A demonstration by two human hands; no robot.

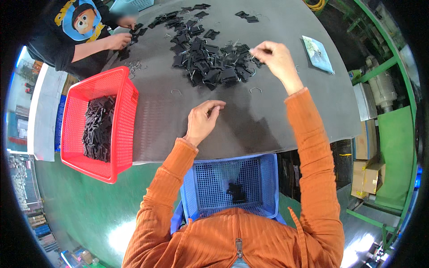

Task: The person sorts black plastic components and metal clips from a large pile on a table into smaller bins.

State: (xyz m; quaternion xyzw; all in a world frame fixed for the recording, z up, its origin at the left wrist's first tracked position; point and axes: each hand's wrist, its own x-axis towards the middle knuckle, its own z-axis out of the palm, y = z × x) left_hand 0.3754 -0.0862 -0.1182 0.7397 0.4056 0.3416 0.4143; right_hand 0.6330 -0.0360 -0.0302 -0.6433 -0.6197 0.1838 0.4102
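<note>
A loose pile of black plastic parts [203,64] mixed with bent metal wire pieces spreads over the grey table. My right hand [273,56] is at the pile's right edge, thumb and fingers pinched together; what they hold, if anything, is too small to make out. Nearer to me, my left hand [203,120] hovers over the table in front of the pile. Its fingers are drawn together against the thumb, and nothing shows in them. Single wire pieces lie between the pile and my hands, one wire clip [255,90] below my right hand. Under the table edge, a blue basket [190,187] contains a few black parts.
A red basket [124,129] with many black parts stands at the table's left edge. At the far left, a co-worker's hand [119,41] handles black parts. A blue-white packet [318,54] lies on the right. Cardboard boxes [368,176] stand beyond the table's right side.
</note>
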